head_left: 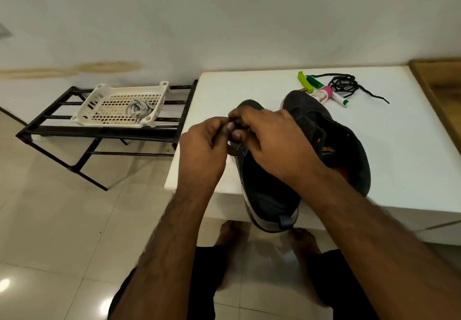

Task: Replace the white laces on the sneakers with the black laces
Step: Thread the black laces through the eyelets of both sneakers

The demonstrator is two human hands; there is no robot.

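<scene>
Two dark sneakers lie on the white table (pixel 399 145). The near sneaker (pixel 267 195) hangs its heel over the front edge; the far sneaker (pixel 344 150) sits to its right. My left hand (pixel 204 150) and my right hand (pixel 269 140) meet over the near sneaker's eyelet area, fingers curled and pinching a dark lace between them; the lace itself is mostly hidden. A loose black lace (pixel 349 86) is coiled at the table's back. White laces (pixel 139 109) lie in a white perforated basket (pixel 99 110).
The basket sits on a black metal rack (pixel 99 132) left of the table. Green and pink markers and a green clip (pixel 321 90) lie beside the black lace. A wooden surface (pixel 441 90) borders the table's right. My bare feet stand on the tiled floor.
</scene>
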